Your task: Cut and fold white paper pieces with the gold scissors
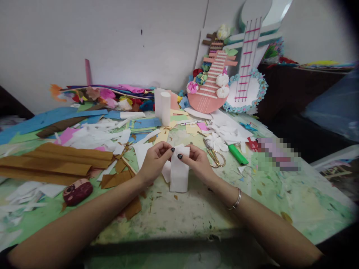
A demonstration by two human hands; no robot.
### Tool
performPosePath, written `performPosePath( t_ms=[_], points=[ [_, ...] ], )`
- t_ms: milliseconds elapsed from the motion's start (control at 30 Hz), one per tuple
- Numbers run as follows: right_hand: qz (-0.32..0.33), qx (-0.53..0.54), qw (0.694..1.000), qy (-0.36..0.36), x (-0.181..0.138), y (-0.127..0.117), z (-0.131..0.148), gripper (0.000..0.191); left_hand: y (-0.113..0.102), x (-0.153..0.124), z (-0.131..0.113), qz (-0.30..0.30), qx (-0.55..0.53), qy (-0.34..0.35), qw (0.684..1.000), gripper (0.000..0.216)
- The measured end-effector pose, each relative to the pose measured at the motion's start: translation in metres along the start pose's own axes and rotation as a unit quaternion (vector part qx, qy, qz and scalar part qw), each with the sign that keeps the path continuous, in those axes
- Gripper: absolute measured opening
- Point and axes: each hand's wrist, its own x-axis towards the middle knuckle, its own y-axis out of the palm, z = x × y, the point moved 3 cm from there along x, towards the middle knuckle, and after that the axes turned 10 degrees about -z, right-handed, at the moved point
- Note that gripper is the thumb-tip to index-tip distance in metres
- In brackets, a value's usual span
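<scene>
Between my hands, above the near middle of the table, hangs a strip of white paper [179, 175]. My left hand [157, 158] pinches its upper left edge between thumb and fingers. At the upper right edge, my right hand [199, 161] pinches the same strip, its thumb on the front. The fingers behind the paper are partly hidden. Another white piece shows behind the strip on its left. Just right of my right hand lie gold-handled scissors [217, 157], beside a white paper flower [216, 142] and a green object [238, 154].
Brown crepe paper [56, 160] and a dark red rounded case [77, 191] lie left. White scraps [95, 134] spread behind them. A white roll [165, 109] stands upright at the back. Paper-decorated instrument models [209, 99] lean against the wall. The table's front edge [168, 239] is close.
</scene>
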Motion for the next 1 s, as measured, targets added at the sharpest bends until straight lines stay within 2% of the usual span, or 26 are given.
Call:
performPosePath(
  t_ms=[367,567,700,867,1000],
  points=[
    [-0.089,0.029,0.995,0.041,0.009,0.003,-0.007,0.027,0.001,0.007,0.006,-0.021,-0.044,-0.019,0.999,0.02],
    [-0.156,0.039,0.986,0.054,0.009,0.006,-0.008,0.03,0.0,0.016,0.006,-0.031,-0.021,-0.079,0.996,0.019],
    [-0.129,0.036,0.988,0.075,0.005,0.009,-0.01,0.032,0.001,0.017,0.006,-0.062,0.013,-0.071,0.995,0.017],
    [-0.079,0.051,0.993,0.07,0.003,0.015,-0.01,0.029,0.002,0.012,0.01,-0.124,0.076,0.022,0.989,0.013],
    [-0.056,0.034,0.996,0.065,0.002,0.017,-0.012,0.029,0.002,0.005,0.009,-0.155,0.12,0.059,0.979,0.01]
  ],
)
